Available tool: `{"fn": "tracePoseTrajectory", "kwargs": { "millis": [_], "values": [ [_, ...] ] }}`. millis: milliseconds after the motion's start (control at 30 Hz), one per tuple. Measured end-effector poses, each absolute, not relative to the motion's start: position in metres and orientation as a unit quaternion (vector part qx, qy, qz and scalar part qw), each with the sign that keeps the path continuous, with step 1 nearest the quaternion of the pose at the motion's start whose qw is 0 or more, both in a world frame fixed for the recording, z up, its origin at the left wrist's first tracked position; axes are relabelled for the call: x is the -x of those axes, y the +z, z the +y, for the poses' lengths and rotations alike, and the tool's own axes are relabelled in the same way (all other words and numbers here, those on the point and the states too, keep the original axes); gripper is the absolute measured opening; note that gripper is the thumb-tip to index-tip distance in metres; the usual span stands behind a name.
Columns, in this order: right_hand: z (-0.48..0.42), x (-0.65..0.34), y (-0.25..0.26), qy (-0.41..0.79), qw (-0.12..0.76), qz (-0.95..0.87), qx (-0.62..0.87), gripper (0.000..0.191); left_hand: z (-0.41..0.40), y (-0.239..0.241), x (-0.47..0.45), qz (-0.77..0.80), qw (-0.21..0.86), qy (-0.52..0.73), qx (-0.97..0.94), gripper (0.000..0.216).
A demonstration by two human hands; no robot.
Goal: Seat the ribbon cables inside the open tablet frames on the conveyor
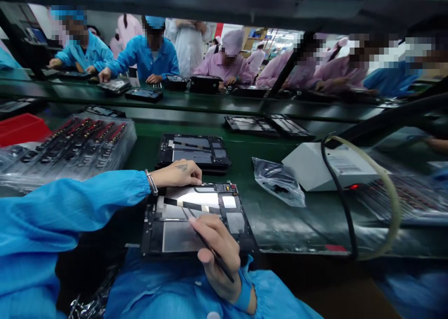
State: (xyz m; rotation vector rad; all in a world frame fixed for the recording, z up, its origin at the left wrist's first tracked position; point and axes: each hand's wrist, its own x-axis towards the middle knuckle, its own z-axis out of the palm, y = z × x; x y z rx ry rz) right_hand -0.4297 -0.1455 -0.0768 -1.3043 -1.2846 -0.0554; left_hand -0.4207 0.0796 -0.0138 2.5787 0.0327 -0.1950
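An opened tablet chassis (231,218) with a black frame and silvery inner plates lies at the near edge of the green bench. My left hand (178,173), in a blue sleeve with a wrist strap, rests fingers down on the chassis's top left edge. My right hand (219,253) holds thin black tweezers (206,244). Their tips point up and left at a dark flat cable (191,204) that crosses the middle of the chassis.
A second opened chassis (194,152) lies just behind. Clear trays of small red and black parts (80,142) sit at left, a plastic bag (278,179) and a white box with cables (329,167) at right. Several workers sit across the conveyor.
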Motion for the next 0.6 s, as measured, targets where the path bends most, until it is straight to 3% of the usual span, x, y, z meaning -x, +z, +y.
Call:
{"fn": "tracePoseTrajectory", "kwargs": {
  "millis": [100, 233, 467, 600],
  "values": [
    [-0.141, 0.43, -0.08, -0.036, 0.61, -0.541, 0.578, 0.038, 0.081, 0.001, 0.424, 0.005, 0.29, -0.065, -0.955, 0.022],
    [-0.147, 0.422, -0.08, -0.056, 0.573, -0.602, 0.554, 0.055, 0.077, 0.016, 0.428, 0.0, 0.341, -0.073, -0.937, 0.028],
    [-0.176, 0.367, -0.049, -0.104, 0.275, -0.829, 0.475, 0.052, 0.083, 0.03, 0.435, 0.072, 0.554, -0.047, -0.828, 0.021],
    [-0.19, 0.35, -0.041, -0.052, 0.452, -0.68, 0.575, 0.032, 0.079, 0.033, 0.443, 0.122, 0.632, -0.021, -0.765, 0.03]
  ]
}}
